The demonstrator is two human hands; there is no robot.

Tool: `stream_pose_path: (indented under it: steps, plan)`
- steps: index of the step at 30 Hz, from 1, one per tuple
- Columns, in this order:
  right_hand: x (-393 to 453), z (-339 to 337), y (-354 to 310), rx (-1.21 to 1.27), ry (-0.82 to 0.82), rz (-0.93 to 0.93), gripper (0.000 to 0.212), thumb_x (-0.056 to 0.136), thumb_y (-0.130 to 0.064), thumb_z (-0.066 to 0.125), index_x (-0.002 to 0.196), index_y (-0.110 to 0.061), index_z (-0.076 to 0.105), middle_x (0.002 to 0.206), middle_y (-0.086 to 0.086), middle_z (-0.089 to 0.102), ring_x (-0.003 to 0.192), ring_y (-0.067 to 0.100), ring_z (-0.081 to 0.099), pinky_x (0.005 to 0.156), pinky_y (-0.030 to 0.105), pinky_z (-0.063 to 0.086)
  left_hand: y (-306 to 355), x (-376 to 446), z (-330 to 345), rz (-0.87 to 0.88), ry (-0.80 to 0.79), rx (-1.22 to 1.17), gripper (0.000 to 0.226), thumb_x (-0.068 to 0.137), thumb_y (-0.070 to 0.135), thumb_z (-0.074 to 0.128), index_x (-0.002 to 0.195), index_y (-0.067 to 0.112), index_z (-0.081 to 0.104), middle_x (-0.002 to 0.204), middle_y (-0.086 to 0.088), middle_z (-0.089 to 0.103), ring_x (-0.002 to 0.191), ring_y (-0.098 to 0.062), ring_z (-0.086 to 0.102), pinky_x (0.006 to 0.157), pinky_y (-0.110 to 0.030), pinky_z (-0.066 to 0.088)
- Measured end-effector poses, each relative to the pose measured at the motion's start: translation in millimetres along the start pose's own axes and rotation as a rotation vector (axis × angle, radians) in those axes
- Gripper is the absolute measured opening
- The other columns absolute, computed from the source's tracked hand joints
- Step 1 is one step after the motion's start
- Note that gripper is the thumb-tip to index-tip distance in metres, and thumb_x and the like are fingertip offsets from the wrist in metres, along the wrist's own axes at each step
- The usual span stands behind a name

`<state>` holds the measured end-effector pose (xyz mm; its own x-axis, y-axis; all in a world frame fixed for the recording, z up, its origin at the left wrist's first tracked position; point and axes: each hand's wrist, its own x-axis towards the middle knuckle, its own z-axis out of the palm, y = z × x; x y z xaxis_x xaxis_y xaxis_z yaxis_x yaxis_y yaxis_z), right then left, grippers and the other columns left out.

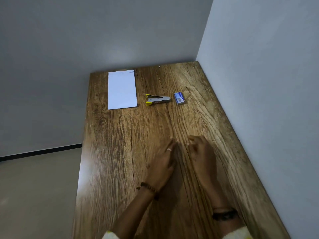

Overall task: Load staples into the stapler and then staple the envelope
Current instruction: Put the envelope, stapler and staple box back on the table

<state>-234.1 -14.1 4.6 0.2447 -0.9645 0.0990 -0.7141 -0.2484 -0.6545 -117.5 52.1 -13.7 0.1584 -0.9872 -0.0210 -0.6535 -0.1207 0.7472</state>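
A white envelope [122,89] lies flat at the far left of the wooden table [120,152]. To its right a small silver stapler with yellow ends [157,99] lies on its side with its jaws apart. A small blue-and-white staple box [179,98] sits just right of the stapler. My left hand [162,164] and my right hand [202,156] hover low over the middle of the table, side by side and blurred, well short of all three objects. Neither hand holds anything. The left fingers are stretched forward; the right fingers are loosely curled.
A grey wall runs along the table's right edge and another behind its far edge, forming a corner. The table's left edge drops to a beige floor [34,187]. A tiny white speck [159,66] lies near the far edge.
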Motion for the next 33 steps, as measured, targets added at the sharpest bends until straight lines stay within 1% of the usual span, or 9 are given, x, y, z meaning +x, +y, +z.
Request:
stream_pose_path:
  steps: [2,5,10,13,17,20,24,30,33]
  plan:
    - [-30,-9,5,-0.06,0.029,-0.013,0.026,0.09,-0.009,0.054,0.114,-0.014,0.062,0.11,0.004,0.063,0.096,0.019,0.059,0.072,0.024,0.042,-1,-29,3,-0.015,-0.028,0.066,0.052,0.096,0.022,0.042,0.143,0.026,0.021,0.151,0.015,0.008,0.13,0.004,0.003,0.111,-0.025,0.002]
    - [-59,-23,15,-0.139,0.094,0.007,0.032,0.086,-0.011,0.061,0.117,-0.013,0.06,0.111,0.008,0.06,0.099,0.022,0.056,0.071,0.025,0.041,0,-58,5,-0.01,-0.051,0.102,0.048,0.097,0.028,0.036,0.143,0.026,0.019,0.151,0.015,0.006,0.131,0.005,-0.001,0.112,-0.024,-0.004]
    - [-74,-33,36,-0.06,0.028,0.115,0.049,0.082,-0.017,0.068,0.126,-0.009,0.051,0.121,0.011,0.052,0.104,0.023,0.054,0.075,0.025,0.041,1,-72,7,0.006,-0.044,0.116,0.053,0.096,0.033,0.038,0.144,0.023,0.017,0.155,0.007,0.009,0.142,-0.009,0.006,0.109,-0.021,-0.002]
    - [-76,-31,39,0.014,0.024,0.092,0.031,0.086,-0.011,0.062,0.117,-0.009,0.059,0.114,0.009,0.058,0.098,0.023,0.059,0.074,0.023,0.041,0,-70,7,0.007,-0.041,0.109,0.054,0.095,0.034,0.041,0.143,0.021,0.021,0.156,0.005,0.012,0.142,-0.011,0.009,0.109,-0.02,0.001]
    - [-69,-27,38,-0.004,0.051,0.026,0.017,0.088,-0.009,0.057,0.101,-0.009,0.069,0.099,0.009,0.066,0.083,0.02,0.062,0.06,0.011,0.036,0,-68,8,-0.009,-0.019,0.096,0.052,0.094,0.034,0.044,0.141,0.021,0.027,0.154,0.004,0.019,0.141,-0.013,0.015,0.113,-0.027,0.012]
    - [-55,-23,36,0.008,0.058,0.04,0.013,0.088,-0.012,0.059,0.095,-0.007,0.069,0.093,0.01,0.066,0.079,0.019,0.06,0.057,0.017,0.035,-2,-65,10,-0.016,0.004,0.136,0.051,0.094,0.035,0.044,0.14,0.021,0.03,0.153,0.004,0.023,0.14,-0.014,0.019,0.114,-0.031,0.014]
    - [-24,-16,32,0.071,0.1,0.122,0.014,0.085,-0.02,0.064,0.088,-0.006,0.067,0.082,0.011,0.068,0.074,0.022,0.062,0.054,0.02,0.033,-5,-57,9,-0.005,0.006,0.179,0.048,0.094,0.037,0.043,0.139,0.024,0.032,0.153,0.005,0.023,0.14,-0.012,0.019,0.114,-0.031,0.008]
    - [27,-21,42,0.122,0.23,0.342,0.02,0.086,-0.021,0.06,0.094,-0.002,0.064,0.095,0.018,0.069,0.086,0.032,0.063,0.067,0.029,0.04,-7,-44,3,-0.008,-0.001,0.214,0.048,0.092,0.038,0.045,0.138,0.025,0.034,0.153,0.005,0.024,0.14,-0.013,0.019,0.113,-0.031,0.011]
    - [39,-24,46,0.131,0.227,0.392,0.02,0.086,-0.021,0.059,0.094,-0.002,0.062,0.099,0.02,0.068,0.089,0.033,0.062,0.069,0.03,0.04,-6,-36,-2,-0.031,-0.017,0.216,0.049,0.091,0.038,0.046,0.137,0.025,0.035,0.153,0.005,0.025,0.14,-0.014,0.02,0.114,-0.034,0.012]
